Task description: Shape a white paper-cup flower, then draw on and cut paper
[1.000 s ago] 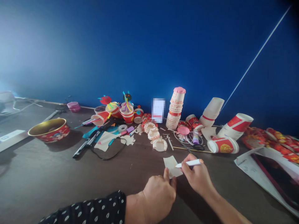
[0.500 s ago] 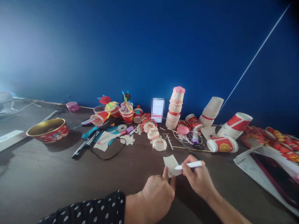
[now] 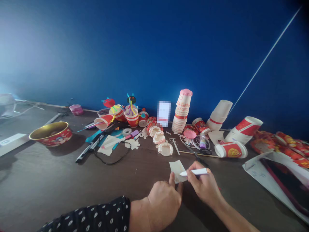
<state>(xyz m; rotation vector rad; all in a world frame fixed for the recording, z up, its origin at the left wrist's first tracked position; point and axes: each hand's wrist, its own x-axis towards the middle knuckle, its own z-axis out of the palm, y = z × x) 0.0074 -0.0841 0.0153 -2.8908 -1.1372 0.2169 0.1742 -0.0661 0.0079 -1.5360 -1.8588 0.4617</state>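
A small piece of cream paper [image 3: 176,167] lies flat on the dark table in front of me. My left hand [image 3: 163,201] presses its near edge with index finger and thumb, which are stretched out apart; the other fingers are curled. A white marker [image 3: 197,171] is pinched in my right hand [image 3: 205,186], its tip on or just above the paper. Whether the tip touches cannot be made out. Beyond the paper sits a cut white paper cup base [image 3: 165,149]. Scissors [image 3: 198,157] with dark handles lie just past my right hand.
A tall stack of paper cups [image 3: 181,111] stands at the back. Fallen red and white cups [image 3: 231,149] and a phone [image 3: 286,183] on white paper are to the right. On the left are a red and gold bowl [image 3: 51,137], pens [image 3: 88,149] and a tape roll [image 3: 126,132].
The marker tip has shifted slightly left over the paper, and my right hand with it. The whole view has moved a little. My left hand stays on the paper.
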